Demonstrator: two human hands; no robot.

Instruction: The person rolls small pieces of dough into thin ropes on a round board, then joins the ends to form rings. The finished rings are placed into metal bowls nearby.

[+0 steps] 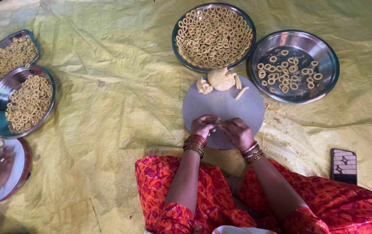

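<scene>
Head view showed left hand [203,125] and right hand [236,131] meeting at the round board's [225,108] six o'clock, fingertips pinching a barely visible dough bit; dough lump [220,79] sat at twelve, ring-filled plate [213,36] beyond.

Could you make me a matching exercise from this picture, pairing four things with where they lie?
Things:
1. Round grey board
2. Lump of pale dough
3. Steel bowl heaped full of dough rings
4. Dark phone with patterned case

Places:
A. On the yellow sheet, at the far right by the orange dress
B. At the board's far edge
C. Under the left hand and right hand
D. Beyond the board, left of the nearly empty steel bowl

Pairs: 1-C, 2-B, 3-D, 4-A
</scene>
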